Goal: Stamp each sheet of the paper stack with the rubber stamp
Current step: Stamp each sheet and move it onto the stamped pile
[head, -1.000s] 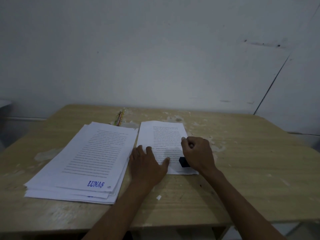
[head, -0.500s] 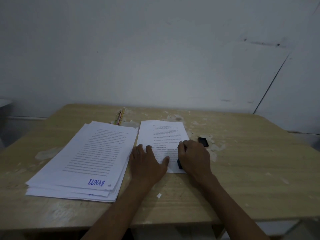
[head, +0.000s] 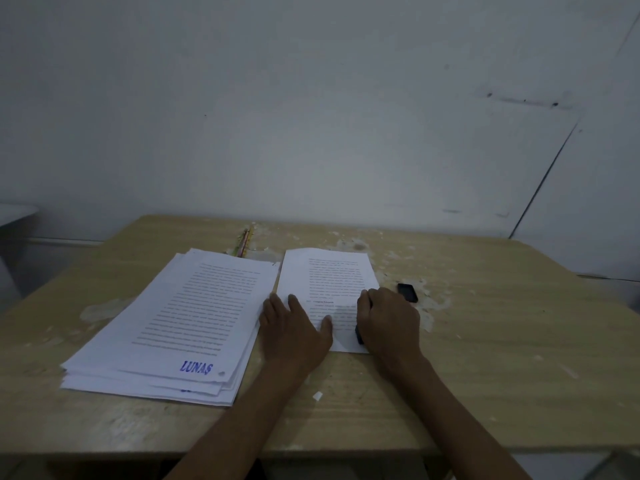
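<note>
The paper stack (head: 162, 327) lay on the left half of the wooden table (head: 502, 358), its edges fanned unevenly and its near left corner close to the table's near edge; the top sheet carried a blue "LUNAS" stamp mark (head: 196, 367) at its near end. Beyond its far right corner lay thin coloured sticks (head: 244, 241), partly covered by the paper. The left hand (head: 294, 332) lay flat with fingers spread, pressing the left edge of a single printed sheet (head: 329, 285) just right of the stack. The right hand (head: 389, 323) was clenched around the rubber stamp (head: 359, 334), held down on the sheet's near right corner; only a dark sliver of it showed. A small black cap-like object (head: 407, 292) sat just beyond the knuckles. Bare tabletop extended to the right. Printed text was illegible.
</note>
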